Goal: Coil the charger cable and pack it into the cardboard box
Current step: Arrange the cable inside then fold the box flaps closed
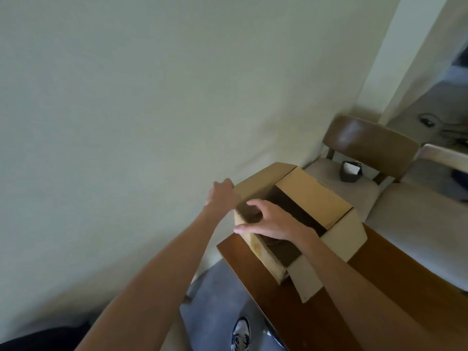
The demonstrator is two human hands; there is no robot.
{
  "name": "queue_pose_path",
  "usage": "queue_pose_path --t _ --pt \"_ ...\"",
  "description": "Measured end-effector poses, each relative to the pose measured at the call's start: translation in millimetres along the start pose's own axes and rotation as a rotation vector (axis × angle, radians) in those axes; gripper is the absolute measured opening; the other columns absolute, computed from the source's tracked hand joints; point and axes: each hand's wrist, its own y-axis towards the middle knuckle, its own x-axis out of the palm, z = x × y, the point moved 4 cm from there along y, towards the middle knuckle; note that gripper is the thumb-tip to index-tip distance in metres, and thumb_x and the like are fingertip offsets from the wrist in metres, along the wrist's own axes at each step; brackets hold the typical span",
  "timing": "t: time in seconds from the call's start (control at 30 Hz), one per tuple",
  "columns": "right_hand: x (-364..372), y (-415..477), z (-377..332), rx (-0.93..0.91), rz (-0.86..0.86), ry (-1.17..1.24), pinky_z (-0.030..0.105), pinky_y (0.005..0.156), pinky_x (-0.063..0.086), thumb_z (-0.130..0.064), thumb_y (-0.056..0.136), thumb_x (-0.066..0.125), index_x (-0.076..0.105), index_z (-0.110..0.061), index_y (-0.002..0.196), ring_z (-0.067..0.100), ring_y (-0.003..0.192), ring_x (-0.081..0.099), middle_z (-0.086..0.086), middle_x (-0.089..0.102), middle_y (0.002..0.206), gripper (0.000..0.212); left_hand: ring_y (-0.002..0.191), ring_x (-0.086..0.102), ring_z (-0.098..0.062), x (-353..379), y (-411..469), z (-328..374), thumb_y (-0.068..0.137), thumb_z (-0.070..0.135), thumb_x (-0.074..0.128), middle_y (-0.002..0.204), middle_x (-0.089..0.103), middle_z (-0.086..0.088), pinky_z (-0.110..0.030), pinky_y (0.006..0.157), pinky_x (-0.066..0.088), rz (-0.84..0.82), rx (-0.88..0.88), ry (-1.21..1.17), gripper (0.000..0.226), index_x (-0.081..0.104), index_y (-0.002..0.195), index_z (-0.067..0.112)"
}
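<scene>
A brown cardboard box stands on the corner of a dark wooden table, its flaps partly folded over a dark opening. My left hand grips the far left flap at the box's outer edge. My right hand lies spread on the near left flap, fingers apart, pressing it down. Inside the dark gap a thin curved line, possibly the charger cable, shows faintly. The near and right flaps stand open.
A wooden chair with a pale cushion stands behind the table, with a small dark container on its seat. A second cushioned seat is on the right. A wall runs along the left. My shoe is on the grey floor.
</scene>
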Motion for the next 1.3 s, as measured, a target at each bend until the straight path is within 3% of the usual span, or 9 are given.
queue_pose_path --t 0.2,0.3,0.43,0.57,0.7,0.8,1.0,1.17,1.3 --pt "-27.7 -6.0 44.7 0.123 0.336 -0.254 0.02 0.055 0.038 -0.019 0.097 0.061 0.048 -0.016 0.144 0.011 0.072 0.058 -0.003 0.064 0.096 0.049 0.122 0.056 -0.039 34.8 6.3 44.6 0.105 0.028 0.044 0.135 0.056 -0.02 -0.041 0.099 0.045 -0.009 0.023 -0.263 0.039 0.053 0.136 0.006" --pt "-22.0 -9.0 71.4 0.237 0.343 -0.224 0.031 0.078 0.055 -0.024 0.097 0.063 0.045 -0.02 0.144 0.017 0.095 0.064 0.004 0.064 0.115 0.05 0.134 0.049 -0.039 60.1 16.9 31.2 0.105 0.02 0.044 0.146 0.051 -0.023 -0.043 0.104 0.043 -0.085 -0.002 -0.154 0.041 0.053 0.142 0.004" --pt "-2.3 -2.5 101.0 0.416 0.256 -0.429 0.054 0.114 0.033 -0.057 0.085 0.069 0.04 -0.026 0.148 0.033 0.14 0.041 0.007 0.045 0.15 0.076 0.133 0.042 -0.042 74.4 33.6 1.7 0.097 0.032 0.058 0.146 0.037 -0.02 -0.051 0.107 0.042 -0.086 -0.164 0.012 0.056 0.043 0.15 0.021" --pt "-13.3 -4.4 117.7 0.571 0.218 -0.355 0.062 0.118 0.022 -0.068 0.074 0.074 0.018 -0.03 0.159 0.042 0.152 0.018 0.013 0.018 0.167 0.109 0.107 0.056 -0.036 72.5 56.3 -8.6 0.089 0.036 0.074 0.108 0.052 -0.015 -0.043 0.105 0.044 -0.131 -0.233 -0.233 0.079 0.032 0.151 0.01" --pt "-28.2 -6.0 121.3 0.585 0.24 -0.369 0.064 0.119 0.017 -0.066 0.07 0.08 0.01 -0.031 0.16 0.044 0.154 0.008 0.012 0.005 0.17 0.12 0.109 0.052 -0.039 65.8 65.5 -9.4 0.084 0.015 0.078 0.145 0.03 -0.025 -0.044 0.096 0.052 -0.066 -0.296 -0.488 0.088 0.027 0.157 0.02" --pt "-28.9 -1.1 122.9 0.564 0.248 -0.361 0.067 0.119 0.018 -0.064 0.067 0.083 0.008 -0.036 0.16 0.046 0.154 0.006 0.012 0.002 0.17 0.123 0.13 0.04 -0.042 58.7 61.7 -1.5 0.087 0.013 0.074 0.149 0.025 -0.024 -0.041 0.097 0.048 -0.015 -0.261 -0.391 0.083 0.026 0.155 0.012" --pt "-27.7 11.0 109.9 0.494 0.239 -0.412 0.071 0.116 0.021 -0.066 0.062 0.085 0.005 -0.038 0.159 0.046 0.153 0.009 0.013 0.002 0.17 0.129 0.117 0.056 -0.042 40.5 44.8 3.7 0.08 0.025 0.08 0.146 0.033 -0.021 -0.047 0.097 0.05 0.072 -0.374 -0.677 0.107 0.008 0.16 0.029" --pt "-25.3 20.3 101.5 0.483 0.218 -0.47 0.069 0.114 0.028 -0.069 0.059 0.083 0.002 -0.038 0.16 0.043 0.153 0.015 0.013 0.005 0.17 0.133 0.109 0.065 -0.031 10.6 40.4 7.1 0.098 0.06 0.041 0.11 0.071 -0.005 -0.046 0.1 0.05 0.247 -0.214 -0.683 0.056 0.051 0.139 0.024" --pt "-25.4 17.5 103.5 0.53 0.211 -0.472 0.066 0.113 0.031 -0.07 0.061 0.082 0.012 -0.027 0.16 0.041 0.15 0.024 0.014 0.014 0.167 0.129 0.067 0.067 -0.02 16.0 48.9 32.1 0.102 0.037 0.048 0.074 0.072 0.001 -0.035 0.08 0.059 -0.111 -0.004 -0.485 0.032 0.072 0.114 0.019"
